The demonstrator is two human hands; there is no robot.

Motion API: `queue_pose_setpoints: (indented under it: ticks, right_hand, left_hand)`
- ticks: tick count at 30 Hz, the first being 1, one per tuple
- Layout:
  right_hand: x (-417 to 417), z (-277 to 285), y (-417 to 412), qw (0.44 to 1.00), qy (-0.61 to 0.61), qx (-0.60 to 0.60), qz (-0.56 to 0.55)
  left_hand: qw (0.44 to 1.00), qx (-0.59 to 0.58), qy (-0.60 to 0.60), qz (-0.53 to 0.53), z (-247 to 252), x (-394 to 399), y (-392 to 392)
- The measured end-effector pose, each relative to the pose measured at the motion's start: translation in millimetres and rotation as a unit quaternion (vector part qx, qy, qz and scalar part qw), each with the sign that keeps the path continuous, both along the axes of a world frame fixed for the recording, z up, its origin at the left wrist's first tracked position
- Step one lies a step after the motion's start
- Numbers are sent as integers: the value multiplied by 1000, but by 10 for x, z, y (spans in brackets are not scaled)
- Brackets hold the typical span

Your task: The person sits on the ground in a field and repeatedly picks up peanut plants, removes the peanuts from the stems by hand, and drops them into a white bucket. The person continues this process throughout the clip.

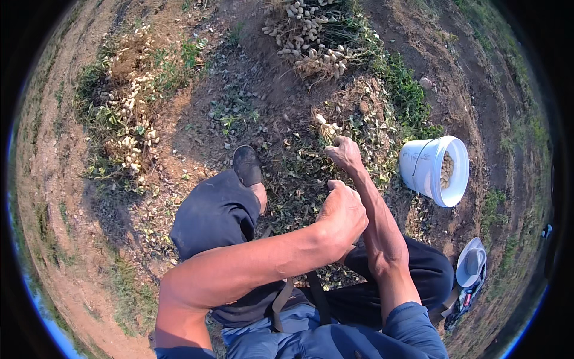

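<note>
My left hand (344, 213) is curled at the end of my bent forearm, in front of my lap. Its palm faces away, so anything inside is hidden. Farther forward, my right hand (345, 152) is bent at the wrist with its fingers folded. A few pale peanut pods (328, 125) show just beyond its knuckles; whether they touch the hand is unclear. To the right of my right forearm, a white plastic bucket (419, 164) leans with its mouth facing right, and shelled-looking or whole peanuts (446, 170) lie inside.
A heap of pulled peanut plants (309, 36) with pods lies ahead. Another row of peanut plants (130, 116) stretches along the left. My shoe (246, 166) rests on leaf-littered soil. A pale brimmed hat (471, 262) sits on patterned cloth (464, 300) at the right.
</note>
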State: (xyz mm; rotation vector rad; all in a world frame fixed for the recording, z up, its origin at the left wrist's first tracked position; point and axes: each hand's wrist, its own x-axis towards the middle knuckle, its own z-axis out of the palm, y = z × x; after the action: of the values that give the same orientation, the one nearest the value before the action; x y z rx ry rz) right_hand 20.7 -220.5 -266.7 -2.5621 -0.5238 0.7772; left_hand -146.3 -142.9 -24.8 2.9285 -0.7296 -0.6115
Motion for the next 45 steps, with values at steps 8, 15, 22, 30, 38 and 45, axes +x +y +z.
queue_pose_setpoints:
  ticks: [8, 15, 22, 30, 38, 45]
  right_hand:
    - [-109, 754, -57, 958, 153, 179, -162]
    - [-311, 1086, -162, 928, 100, 306, -185]
    - [-898, 1954, -102, 886, 24, 397, -239]
    - [-1483, 2256, -297, 920, -209, 297, -150]
    - [-1739, 2127, -166, 920, -267, 269, -100]
    - [-1711, 2263, -239, 868, -134, 452, -155]
  left_hand:
    - [997, -55, -5, 50, -152, 100, 174]
    - [986, -41, -85, 138, -112, 311, 450]
    - [887, -285, -72, 357, 381, 362, 737]
    - [746, -579, 10, 329, 281, 345, 632]
    - [634, -688, 119, 331, -14, 350, 610]
    - [643, -687, 118, 317, 195, 401, 742]
